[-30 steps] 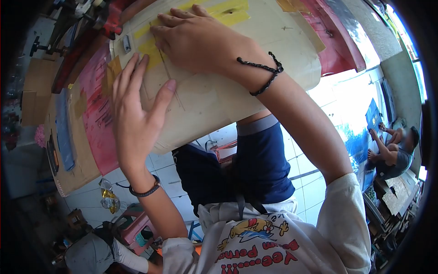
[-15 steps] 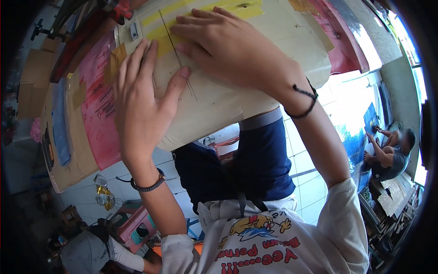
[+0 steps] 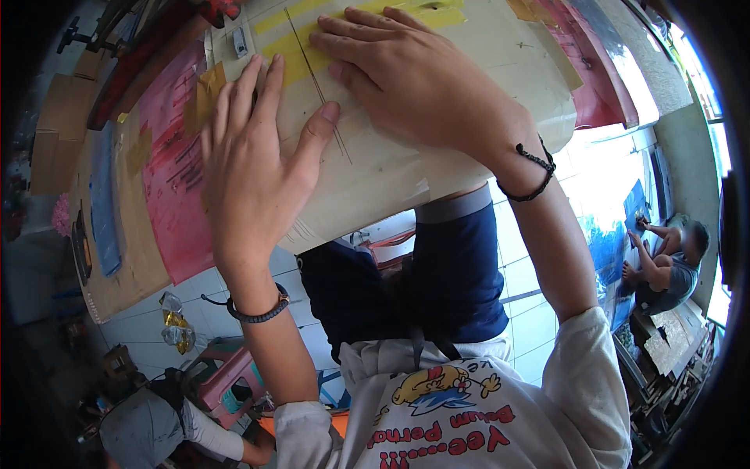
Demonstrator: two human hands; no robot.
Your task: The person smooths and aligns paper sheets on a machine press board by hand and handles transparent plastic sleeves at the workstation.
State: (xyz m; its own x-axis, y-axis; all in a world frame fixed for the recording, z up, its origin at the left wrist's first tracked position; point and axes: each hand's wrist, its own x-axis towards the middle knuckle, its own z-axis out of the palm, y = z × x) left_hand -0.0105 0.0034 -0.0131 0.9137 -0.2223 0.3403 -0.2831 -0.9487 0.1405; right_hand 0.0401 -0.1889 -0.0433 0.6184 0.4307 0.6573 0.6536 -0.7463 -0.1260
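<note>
My left hand (image 3: 254, 168) lies on a cream-coloured sheet (image 3: 383, 184), its fingers stretched out and the thumb apart. Yellow tape strips (image 3: 293, 66) cross the far part of the sheet. My right hand (image 3: 418, 86) rests flat on the tape and sheet, fingers extended and slightly spread. Between the hands runs a long dark line (image 3: 315, 78) with thinner strokes beside its near end. A small silvery piece (image 3: 240, 43) sits beyond my left fingertips. Neither hand holds anything that I can see.
A pink-red stained sheet (image 3: 176, 211) and a blue strip (image 3: 105, 211) lie to the left. Red metal bars (image 3: 148, 55) stand at the far left. One person (image 3: 676, 266) squats on the right; another (image 3: 148, 430) is at lower left beside a pink stool (image 3: 226, 383).
Both hands and the sheet appear shifted slightly right and down in view. The hands stay flat at nearly the same places on the sheet.
</note>
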